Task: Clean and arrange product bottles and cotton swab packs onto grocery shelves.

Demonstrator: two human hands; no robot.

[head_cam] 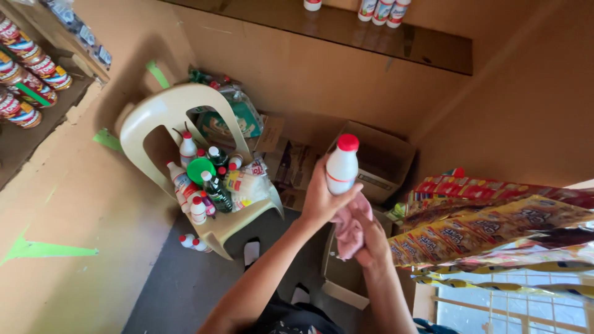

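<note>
Head view, looking down: I record a white plastic bottle with a red cap [342, 164] held up in front of the body, roughly mid-frame, above an open cardboard box [378, 159] on the floor. The bottle's long axis is close to upright, cap uppermost and leaning slightly to the right. The left hand [323, 198] is closed around the bottle's lower half from the left and below, with the thumb across the front. The right hand [371, 238] sits just under and to the right of the bottle's base, closed on a bunched pink cloth [351, 227]; the top of the cloth meets the bottle's bottom edge, and I judge them touching. The left hand is therefore the one carrying the bottle, and the right is the nearer of the two to the base only. Left of the hands, well apart, a beige plastic chair [162, 111] carries a cluster of similar red-capped bottles, dark green bottles and a green lid. A brown shelf [346, 31] above holds more white bottles. Strips of yellow and red snack sachets [495, 226] hang at right. Cans stand on a shelf at upper left [25, 68].
</note>
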